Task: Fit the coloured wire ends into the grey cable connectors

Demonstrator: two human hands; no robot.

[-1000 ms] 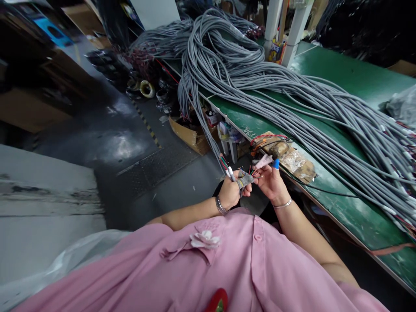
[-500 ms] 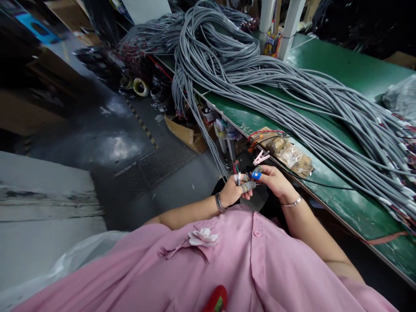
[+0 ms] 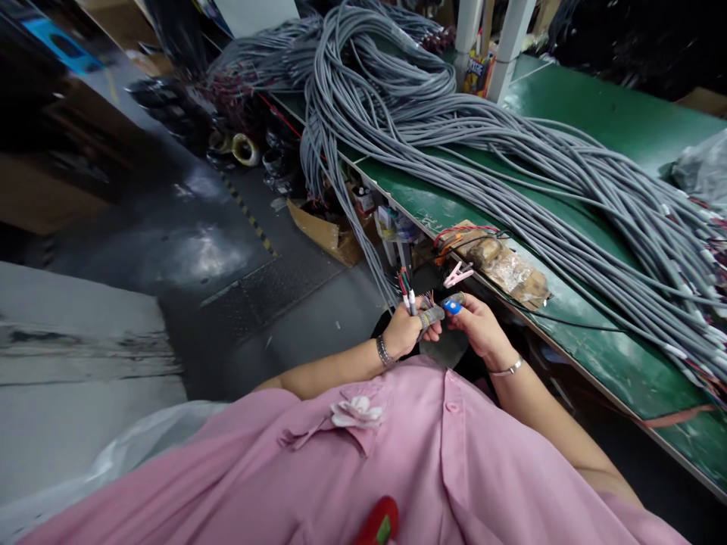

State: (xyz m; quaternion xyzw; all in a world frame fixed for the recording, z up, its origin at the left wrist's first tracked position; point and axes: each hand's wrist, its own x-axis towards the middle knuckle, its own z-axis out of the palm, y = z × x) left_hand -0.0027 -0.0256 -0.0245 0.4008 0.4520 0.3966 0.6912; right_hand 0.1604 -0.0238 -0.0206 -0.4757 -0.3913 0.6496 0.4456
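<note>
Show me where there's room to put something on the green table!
Bare green table shows on the far side, between the white posts, grey cables and plastic bag. A smaller patch seems free by the near edge, between the brown board and reddish strap. The middle is crowded with cables.

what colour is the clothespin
The clothespin is pale pink, seen best in the head view.
</note>
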